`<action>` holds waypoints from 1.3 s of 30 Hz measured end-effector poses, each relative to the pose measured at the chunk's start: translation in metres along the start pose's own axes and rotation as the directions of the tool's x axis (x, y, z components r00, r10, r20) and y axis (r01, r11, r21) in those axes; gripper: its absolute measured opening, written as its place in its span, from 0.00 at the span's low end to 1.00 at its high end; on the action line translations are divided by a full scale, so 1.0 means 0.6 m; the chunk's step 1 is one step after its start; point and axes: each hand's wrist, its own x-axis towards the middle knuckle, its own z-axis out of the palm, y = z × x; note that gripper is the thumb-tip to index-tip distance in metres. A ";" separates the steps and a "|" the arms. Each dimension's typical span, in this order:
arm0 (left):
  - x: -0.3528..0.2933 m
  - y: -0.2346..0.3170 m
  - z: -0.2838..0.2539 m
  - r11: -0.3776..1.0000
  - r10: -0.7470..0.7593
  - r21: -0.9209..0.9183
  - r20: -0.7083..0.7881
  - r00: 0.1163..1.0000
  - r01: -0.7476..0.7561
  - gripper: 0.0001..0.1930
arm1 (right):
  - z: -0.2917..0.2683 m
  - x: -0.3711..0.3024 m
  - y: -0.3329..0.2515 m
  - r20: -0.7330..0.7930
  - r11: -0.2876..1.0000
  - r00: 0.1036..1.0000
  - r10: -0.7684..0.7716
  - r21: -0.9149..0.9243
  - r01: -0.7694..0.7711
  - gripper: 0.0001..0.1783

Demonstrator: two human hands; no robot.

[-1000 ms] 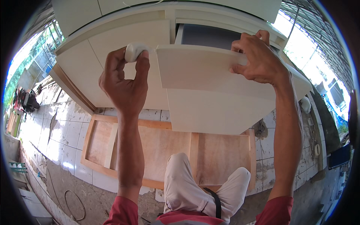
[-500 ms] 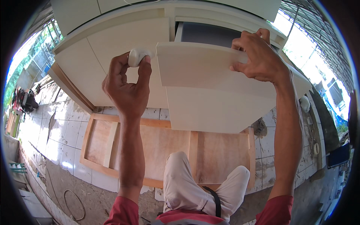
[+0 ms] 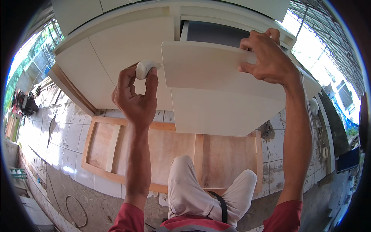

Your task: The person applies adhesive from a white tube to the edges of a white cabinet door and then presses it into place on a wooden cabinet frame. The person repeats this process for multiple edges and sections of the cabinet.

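One white roll (image 3: 142, 70) is pinched in the nearly closed left hand (image 3: 137, 96), just beside the drawer front (image 3: 205, 67), whose top edge the half-curled right hand (image 3: 270, 60) grips; the step seems to be edge work, next calling for steady alignment.

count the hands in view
2: the left hand pinches a white rounded item beside the white drawer front; the right hand holds that front's top edge.
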 end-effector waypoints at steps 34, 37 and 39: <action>-0.040 -0.025 -0.011 0.999 -0.045 -0.017 0.082 0.996 0.046 0.10 | 0.004 -0.001 0.002 0.024 0.999 0.999 0.041 -0.001 -0.041 0.25; -0.052 -0.030 -0.016 0.998 -0.058 -0.024 0.093 0.994 0.060 0.10 | 0.004 -0.004 0.000 -0.014 1.000 0.999 0.029 0.011 -0.029 0.25; -0.060 -0.034 -0.016 0.998 -0.053 -0.030 0.089 0.995 0.056 0.10 | 0.004 -0.004 0.000 -0.007 0.999 0.999 0.036 0.020 -0.036 0.25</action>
